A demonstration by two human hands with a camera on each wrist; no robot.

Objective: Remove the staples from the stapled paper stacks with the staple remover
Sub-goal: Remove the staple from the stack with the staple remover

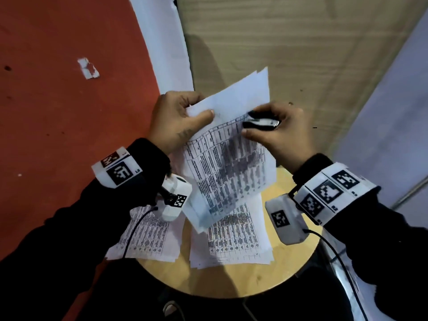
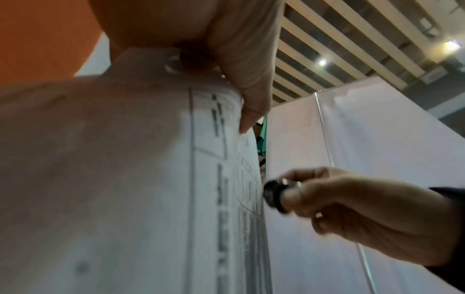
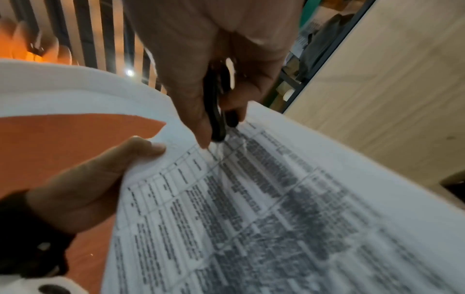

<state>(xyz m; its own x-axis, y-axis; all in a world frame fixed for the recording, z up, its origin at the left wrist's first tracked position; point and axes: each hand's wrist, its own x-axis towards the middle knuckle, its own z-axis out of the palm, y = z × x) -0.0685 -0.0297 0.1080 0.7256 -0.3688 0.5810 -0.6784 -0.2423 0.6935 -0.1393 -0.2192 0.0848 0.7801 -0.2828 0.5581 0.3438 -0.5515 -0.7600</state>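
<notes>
Nearest the viewer, a round wooden stool top (image 1: 231, 279) is carrying two piles of printed sheets (image 1: 234, 242), lying side by side and flat. Above them, a person in dark sleeves is holding up a stapled paper stack (image 1: 227, 163), tilted, its pages covered in printed tables. The left hand (image 1: 176, 121) is pinching the stack's top corner, thumb pressing on the front page and fingers curling behind. The right hand (image 1: 280, 133) is gripping a black staple remover (image 1: 260, 121) between thumb and curled fingers, its tip touching the stack's top edge. Beyond lies red and pale flooring.
</notes>
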